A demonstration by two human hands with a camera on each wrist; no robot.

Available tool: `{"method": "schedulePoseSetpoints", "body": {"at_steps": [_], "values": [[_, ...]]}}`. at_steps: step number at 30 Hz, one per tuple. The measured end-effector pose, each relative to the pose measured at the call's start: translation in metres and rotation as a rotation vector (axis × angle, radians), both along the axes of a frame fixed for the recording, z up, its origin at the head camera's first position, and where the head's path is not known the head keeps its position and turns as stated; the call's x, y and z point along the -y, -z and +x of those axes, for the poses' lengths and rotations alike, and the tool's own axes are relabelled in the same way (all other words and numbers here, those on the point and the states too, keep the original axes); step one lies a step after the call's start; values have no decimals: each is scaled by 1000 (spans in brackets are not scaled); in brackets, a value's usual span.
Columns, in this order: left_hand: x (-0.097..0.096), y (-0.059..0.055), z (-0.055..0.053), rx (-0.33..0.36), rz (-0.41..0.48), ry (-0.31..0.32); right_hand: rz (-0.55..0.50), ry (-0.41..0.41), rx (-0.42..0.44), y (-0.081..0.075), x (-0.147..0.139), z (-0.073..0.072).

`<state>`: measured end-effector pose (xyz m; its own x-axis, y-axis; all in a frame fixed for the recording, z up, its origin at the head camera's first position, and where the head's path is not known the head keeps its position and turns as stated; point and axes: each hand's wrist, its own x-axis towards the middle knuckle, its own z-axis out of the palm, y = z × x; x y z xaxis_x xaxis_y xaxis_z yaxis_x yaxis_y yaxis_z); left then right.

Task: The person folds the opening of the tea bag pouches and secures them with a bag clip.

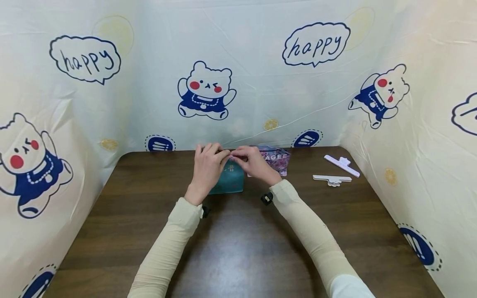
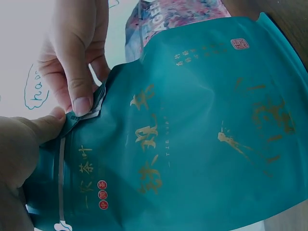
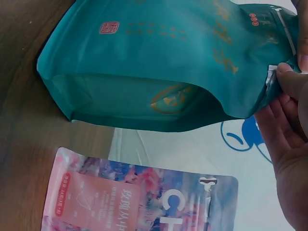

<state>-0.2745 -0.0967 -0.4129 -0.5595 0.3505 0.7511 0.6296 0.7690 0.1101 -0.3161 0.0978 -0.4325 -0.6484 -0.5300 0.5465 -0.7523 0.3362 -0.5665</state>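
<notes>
A teal tea pouch (image 2: 202, 120) with gold and red characters stands upright at the far side of the table, its top edge held between both hands. My right hand (image 1: 255, 163) pinches a folded top corner with thumb and fingers, bending a silvery strip over. The left hand (image 1: 208, 167) grips the same top edge close by, its thumb near the right fingertips in the left wrist view. Behind the pouch, the left fingers are partly hidden. The pouch's side gusset (image 3: 130, 98) faces the right wrist camera.
A pink and blue floral pouch (image 1: 277, 161) stands just right of the teal one, near the back edge. Two white sealing clips (image 1: 342, 165) lie on the right of the brown table (image 1: 231, 248). Printed cloth (image 1: 257, 82) walls the back and sides.
</notes>
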Motion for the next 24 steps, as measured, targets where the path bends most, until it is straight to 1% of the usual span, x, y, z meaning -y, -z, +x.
{"method": "schedulePoseSetpoints", "body": {"at_steps": [6, 12, 17, 21, 24], "values": [[0, -2, 1, 8, 0, -7, -10, 1, -27, -2, 1, 1], [-1, -5, 1, 58, 6, -21, -7, -4, -63, -3, 3, 1], [-1, -8, 1, 88, 13, -31, -5, 7, -96, 0, 3, 1], [-1, -7, 0, 96, 21, -29, -10, 11, -128, 3, 3, 1], [0, -6, 0, 87, 27, -23, -20, 5, -124, 3, 3, 1]]}}
